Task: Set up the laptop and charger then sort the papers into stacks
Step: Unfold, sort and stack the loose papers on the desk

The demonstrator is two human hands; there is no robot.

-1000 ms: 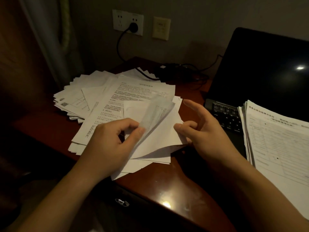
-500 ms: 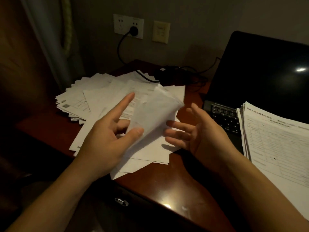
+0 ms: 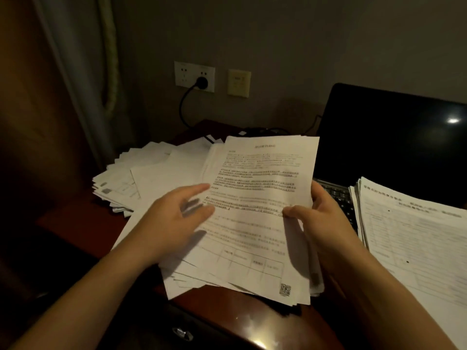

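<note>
While the printed sheet [image 3: 262, 213] is pinched at its right edge by the right hand [image 3: 326, 218], thumb on top and fingers curled behind, the left hand [image 3: 174, 221] is spread open and empty, just beside its left edge. Light and floppy, the sheet is judged likely to sag; both side edges are best gripped. Loose papers [image 3: 156, 178] lie beyond the left hand, a sorted stack [image 3: 417, 238] right of the right hand.

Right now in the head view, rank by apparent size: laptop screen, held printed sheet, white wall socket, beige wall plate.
1. laptop screen
2. held printed sheet, nearer the camera, so unsure
3. white wall socket
4. beige wall plate
</note>
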